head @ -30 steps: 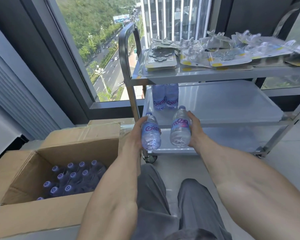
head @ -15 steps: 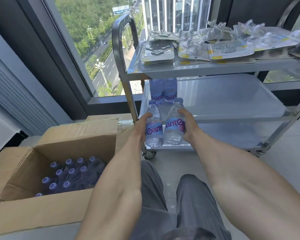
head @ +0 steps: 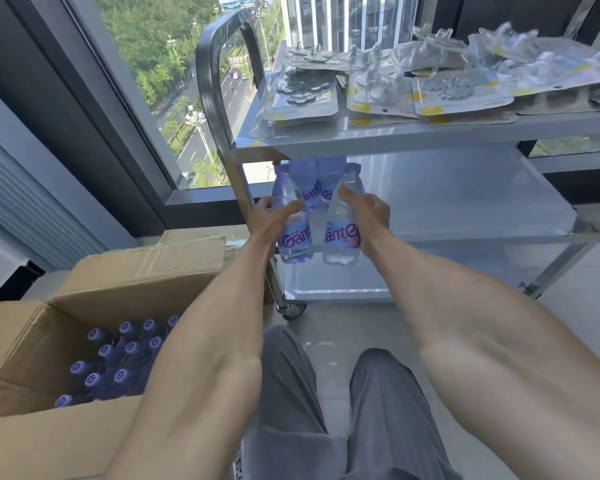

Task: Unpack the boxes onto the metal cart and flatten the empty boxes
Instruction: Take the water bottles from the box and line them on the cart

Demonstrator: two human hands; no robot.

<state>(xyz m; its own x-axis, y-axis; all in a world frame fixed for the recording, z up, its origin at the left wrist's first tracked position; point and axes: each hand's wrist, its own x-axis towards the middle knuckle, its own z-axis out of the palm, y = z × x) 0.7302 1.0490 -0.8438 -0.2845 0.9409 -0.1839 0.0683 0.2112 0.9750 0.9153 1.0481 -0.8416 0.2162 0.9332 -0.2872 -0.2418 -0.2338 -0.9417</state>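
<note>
Big three-shelf stainless steel cart (head: pixel 430 133) straight ahead, open brown cardboard box (head: pixel 84 292) on the floor at the left. Step in hand, by the look of it: setting two bottles on the middle shelf (head: pixel 465 188) beside the ones already there. Best to bring them in upright, bases flat on the steel, snug against the parked pair, then let go only once both stand steady. Worth watching the top shelf's edge just above the caps.

Left hand (head: pixel 274 216) wrapped round one clear plastic water bottle with a purple label (head: pixel 293 233); right hand (head: pixel 364 213) gripping a second one with a pinkish label (head: pixel 342 237). Both held just in front of the middle shelf, not yet down.

Counts: one cart, one box in use, two bottles in hands, two more bottles (head: pixel 317 188) visible behind them on the shelf, roughly eleven purple caps (head: pixel 122 355) showing in the box, maybe more hidden by the arm. Clear blister packs (head: pixel 430 88) on top shelf: several, too jumbled to count.
</note>
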